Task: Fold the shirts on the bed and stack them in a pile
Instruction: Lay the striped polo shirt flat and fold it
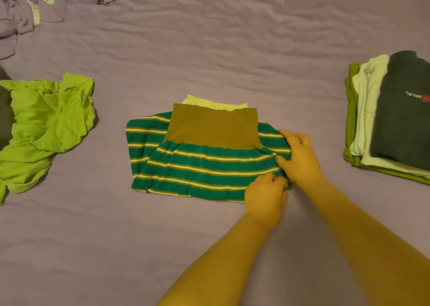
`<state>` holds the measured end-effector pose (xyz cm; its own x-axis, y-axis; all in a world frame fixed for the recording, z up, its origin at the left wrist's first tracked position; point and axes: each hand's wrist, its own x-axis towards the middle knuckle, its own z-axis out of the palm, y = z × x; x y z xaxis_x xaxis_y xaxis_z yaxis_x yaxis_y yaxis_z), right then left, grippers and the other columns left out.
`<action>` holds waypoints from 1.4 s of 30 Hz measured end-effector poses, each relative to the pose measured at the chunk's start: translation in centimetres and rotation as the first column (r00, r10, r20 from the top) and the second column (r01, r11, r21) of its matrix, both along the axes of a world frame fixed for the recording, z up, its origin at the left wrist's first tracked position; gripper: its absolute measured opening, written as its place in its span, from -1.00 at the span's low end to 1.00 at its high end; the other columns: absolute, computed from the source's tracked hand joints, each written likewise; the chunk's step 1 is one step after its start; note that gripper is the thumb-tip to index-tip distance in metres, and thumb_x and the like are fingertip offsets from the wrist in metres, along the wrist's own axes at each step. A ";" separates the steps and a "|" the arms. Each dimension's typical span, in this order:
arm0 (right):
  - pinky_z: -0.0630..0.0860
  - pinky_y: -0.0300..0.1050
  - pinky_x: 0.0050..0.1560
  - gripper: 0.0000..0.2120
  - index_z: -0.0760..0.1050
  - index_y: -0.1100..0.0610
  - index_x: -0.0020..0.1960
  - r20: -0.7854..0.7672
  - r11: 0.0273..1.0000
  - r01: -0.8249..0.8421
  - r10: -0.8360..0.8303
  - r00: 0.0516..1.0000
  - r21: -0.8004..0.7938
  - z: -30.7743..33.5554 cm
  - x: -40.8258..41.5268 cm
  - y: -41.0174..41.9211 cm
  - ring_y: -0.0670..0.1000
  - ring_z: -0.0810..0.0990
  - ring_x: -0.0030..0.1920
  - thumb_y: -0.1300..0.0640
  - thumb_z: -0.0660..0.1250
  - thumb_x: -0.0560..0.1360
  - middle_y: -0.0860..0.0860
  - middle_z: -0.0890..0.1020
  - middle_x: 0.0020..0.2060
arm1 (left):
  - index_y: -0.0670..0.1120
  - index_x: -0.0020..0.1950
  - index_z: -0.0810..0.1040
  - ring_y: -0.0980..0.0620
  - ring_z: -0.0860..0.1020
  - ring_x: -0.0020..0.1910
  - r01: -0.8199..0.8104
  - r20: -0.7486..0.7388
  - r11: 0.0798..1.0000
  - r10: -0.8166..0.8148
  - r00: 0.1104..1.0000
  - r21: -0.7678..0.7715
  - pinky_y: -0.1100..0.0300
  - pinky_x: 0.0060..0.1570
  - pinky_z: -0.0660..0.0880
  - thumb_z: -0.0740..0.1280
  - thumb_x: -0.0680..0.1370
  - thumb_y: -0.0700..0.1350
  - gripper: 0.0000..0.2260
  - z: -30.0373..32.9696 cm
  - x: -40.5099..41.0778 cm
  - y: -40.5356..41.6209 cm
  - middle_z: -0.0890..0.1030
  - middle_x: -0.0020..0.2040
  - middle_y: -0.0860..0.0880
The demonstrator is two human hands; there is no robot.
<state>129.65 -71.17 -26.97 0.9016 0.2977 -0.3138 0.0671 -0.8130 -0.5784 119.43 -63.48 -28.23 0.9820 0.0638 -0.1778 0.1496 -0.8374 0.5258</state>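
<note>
Item under work: the striped shirt (204, 163), green with pale bands and an olive-brown panel, lying flat at the centre of the bed (209, 49). It is already reduced to a compact block, with a pale collar edge showing at its far side.

Both my hands are at its right edge, close together. My left hand (267, 194) has its fingers curled onto the near right corner and appears to pinch the cloth there. My right hand (300, 156) lies just beyond it, thumb and fingers closing on the same edge farther up. I judge this paired grip is placed so that the right side can be lifted evenly and brought over to the left without the layers sliding apart.

The stack of folded shirts (393, 119) sits at the right side of the bed, well apart from the work area, dark shirt on top, pale and green ones beneath. Its position keeps the centre free for folding and puts it within reach of my right hand.

The crumpled lime-green shirt (48, 119) lies at the left, unfolded. More bunched fabric (28, 7) sits at the far left corner.

Assessment: 1 shirt mid-fold, at least 1 outstanding.
</note>
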 end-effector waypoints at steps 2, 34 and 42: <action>0.40 -0.14 0.14 -0.36 0.22 0.07 0.46 -0.008 0.999 0.031 -0.031 0.999 0.041 1.0 0.0 1.1 0.15 0.44 0.21 0.32 0.34 0.45 0.17 0.27 0.31 | -0.11 -0.02 0.59 -0.06 0.56 -0.12 -0.092 -0.044 0.985 0.087 0.995 -0.143 0.09 -0.25 0.42 0.36 0.51 -0.04 -0.84 1.1 -0.2 1.5 0.59 -0.08 -0.08; 0.15 -0.08 0.43 -0.50 0.13 0.11 0.50 -0.017 0.974 -0.226 0.226 0.974 -0.023 2.1 -8.0 28.8 0.09 0.16 0.47 0.15 0.16 0.60 0.08 0.15 0.50 | -0.18 0.38 0.35 -0.06 0.49 0.21 -0.775 -0.412 0.466 0.663 0.625 -0.427 0.04 0.22 0.45 0.35 0.53 -0.04 -0.53 2.1 -7.4 31.3 0.50 0.23 -0.08; 0.41 0.14 0.22 -0.42 0.24 0.23 0.41 -0.174 0.887 0.454 -0.461 0.870 -0.083 0.4 -7.1 20.9 0.23 0.42 0.27 0.06 0.35 0.50 0.22 0.41 0.31 | -0.14 0.28 0.40 -0.11 0.53 0.13 -0.821 -0.517 0.433 0.638 0.571 -0.372 -0.09 0.13 0.51 0.44 0.30 0.26 -0.29 1.0 -2.3 29.9 0.54 0.18 -0.11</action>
<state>122.55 -50.24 -26.55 0.8590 -0.1497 -0.4895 -0.4220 -0.7485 -0.5115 117.14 -33.62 -27.18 0.5106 0.5408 -0.6684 0.7658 0.0674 0.6395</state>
